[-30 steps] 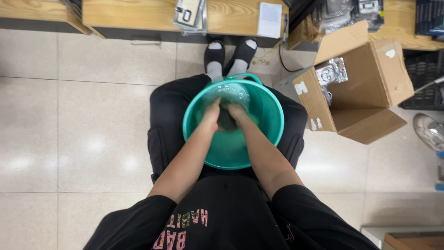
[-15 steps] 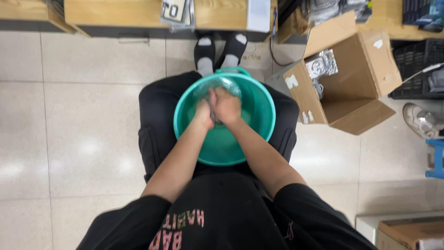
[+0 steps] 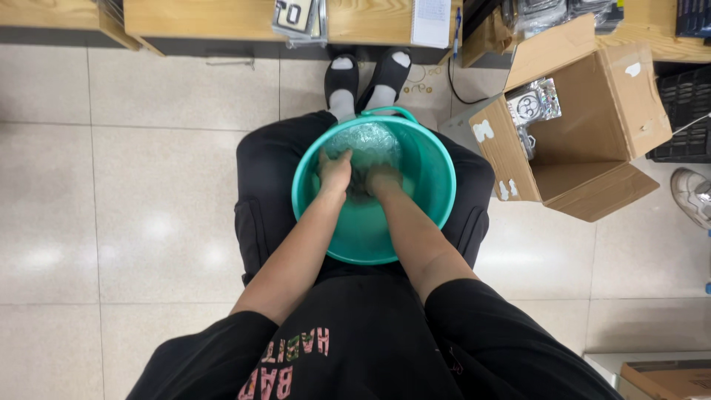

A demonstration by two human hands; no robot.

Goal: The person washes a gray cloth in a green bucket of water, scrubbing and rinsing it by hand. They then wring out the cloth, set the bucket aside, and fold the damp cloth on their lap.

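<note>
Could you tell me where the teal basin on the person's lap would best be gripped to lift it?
Probably by the rim of the teal basin, one hand at each side, reaching from above. The rim shows all round and the sides are free of the left hand and right hand inside it.

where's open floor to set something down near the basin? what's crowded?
Bare tile lies to the person's left, between the wooden shelf base and the black trousers. A smaller patch lies below the open cardboard box. Crowded: inside the teal basin, where the left hand and right hand press a dark item in water.
</note>
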